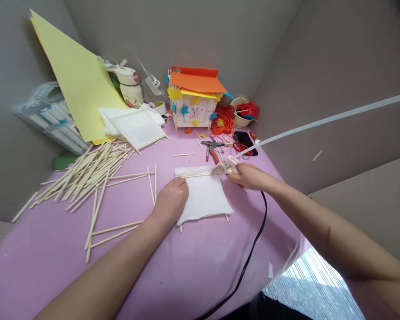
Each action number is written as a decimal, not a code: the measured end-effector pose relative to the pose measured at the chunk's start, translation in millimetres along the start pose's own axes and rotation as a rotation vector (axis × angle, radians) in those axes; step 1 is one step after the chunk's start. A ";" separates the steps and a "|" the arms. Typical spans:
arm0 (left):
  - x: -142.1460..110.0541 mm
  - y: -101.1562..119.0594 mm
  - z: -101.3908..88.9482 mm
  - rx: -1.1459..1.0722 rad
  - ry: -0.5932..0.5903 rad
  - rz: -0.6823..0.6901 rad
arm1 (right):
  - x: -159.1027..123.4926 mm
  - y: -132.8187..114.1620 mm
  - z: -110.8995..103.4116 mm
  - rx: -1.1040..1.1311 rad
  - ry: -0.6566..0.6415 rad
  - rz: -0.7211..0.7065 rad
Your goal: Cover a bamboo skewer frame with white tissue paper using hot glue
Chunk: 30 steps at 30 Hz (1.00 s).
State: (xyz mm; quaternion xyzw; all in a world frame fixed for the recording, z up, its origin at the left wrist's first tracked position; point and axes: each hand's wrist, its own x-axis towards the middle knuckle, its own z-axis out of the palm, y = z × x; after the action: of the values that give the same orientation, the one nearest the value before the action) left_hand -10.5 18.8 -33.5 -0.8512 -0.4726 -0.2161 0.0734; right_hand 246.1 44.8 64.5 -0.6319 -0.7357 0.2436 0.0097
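My left hand lies flat on a white paper sheet, pressing it against a square frame of thin wooden sticks. A wooden stick runs along the sheet's top edge. My right hand grips a small hot glue gun, its nozzle close to that stick's right end. A long translucent glue stick extends from the gun toward the upper right. A black power cord trails down from the gun, past the table's front edge.
The pink table holds a pile of loose wooden sticks at left. Behind are a stick-built paper lantern house, yellow card, a finished white panel, pliers, red scissors, a phone and orange cord.
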 end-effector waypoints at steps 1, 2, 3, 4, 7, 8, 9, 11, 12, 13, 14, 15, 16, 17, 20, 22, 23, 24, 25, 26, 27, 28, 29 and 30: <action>0.0 0.0 -0.1 -0.001 -0.002 0.000 | -0.4 0.1 -0.2 -0.001 0.001 0.003; 0.0 -0.1 -0.2 -0.002 -0.004 -0.001 | -0.8 0.1 -0.4 -0.002 0.002 0.008; -0.1 -0.1 -0.3 -0.003 -0.007 -0.003 | -1.1 -0.1 -0.5 -0.003 0.002 0.011; -0.2 -0.2 -0.4 -0.005 -0.010 -0.005 | -1.3 -0.3 -0.6 -0.004 0.002 0.014; -0.8 -0.6 -0.5 -0.008 -0.015 -0.006 | -1.7 -0.8 -0.8 -0.009 0.005 0.016; -0.9 -0.7 -0.4 -0.008 -0.017 -0.008 | -1.8 -0.9 -0.8 -0.010 0.006 0.015; -0.9 -0.8 -0.4 -0.008 -0.020 -0.012 | -2.1 -0.9 -0.9 -0.012 0.005 0.016; -0.8 -0.7 -0.1 -0.007 -0.030 -0.022 | -2.8 -0.8 -1.3 -0.015 0.002 0.020; -0.7 -0.7 0.0 -0.007 -0.036 -0.024 | -3.4 -0.8 -1.6 -0.015 0.000 0.023; -0.5 -0.6 0.2 -0.006 -0.041 -0.026 | -4.0 -0.7 -1.8 -0.016 -0.002 0.028; -0.4 -0.4 0.5 -0.005 -0.045 -0.027 | -4.7 -0.6 -1.9 -0.016 -0.004 0.031; -0.3 -0.3 0.7 -0.004 -0.048 -0.028 | -5.4 -0.5 -2.0 -0.015 -0.006 0.033; -0.3 -0.2 0.9 -0.002 -0.049 -0.028 | -6.1 -0.3 -1.8 -0.013 -0.008 0.037; -0.2 -0.1 1.1 0.001 -0.047 -0.028 | -6.7 -0.1 -1.6 -0.007 -0.009 0.039; -0.1 0.3 0.7 0.011 -0.046 -0.029 | -8.2 0.5 0.0 0.006 -0.017 0.036; 0.1 0.8 -0.1 0.016 -0.048 -0.032 | -9.1 1.2 1.5 0.007 -0.019 0.038; 0.2 1.0 -0.5 0.017 -0.050 -0.033 | -9.8 1.7 2.4 0.015 -0.015 0.044; 0.3 1.3 -1.0 0.016 -0.050 -0.032 | -10.6 2.2 3.3 0.031 -0.008 0.054; 0.4 1.5 -1.4 0.014 -0.051 -0.031 | -11.7 2.8 4.5 0.055 0.003 0.066; 0.4 1.7 -1.7 0.011 -0.053 -0.031 | -12.9 3.6 5.9 0.084 0.014 0.081; 0.5 1.9 -2.0 0.007 -0.054 -0.031 | -14.4 4.5 7.6 0.114 0.030 0.097; 0.5 2.1 -2.3 0.004 -0.056 -0.032 | -16.0 5.4 9.7 0.143 0.046 0.111; 0.6 2.2 -2.6 0.000 -0.058 -0.032 | -17.6 6.4 12.1 0.174 0.061 0.127; 0.6 2.4 -3.0 -0.002 -0.061 -0.033 | -19.3 7.4 14.9 0.208 0.075 0.142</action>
State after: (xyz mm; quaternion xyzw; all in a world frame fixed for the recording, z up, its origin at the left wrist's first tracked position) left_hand -9.0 17.0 -30.4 -0.8495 -0.4885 -0.1917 0.0545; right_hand 252.0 22.2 54.4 -0.6868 -0.6588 0.2948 0.0855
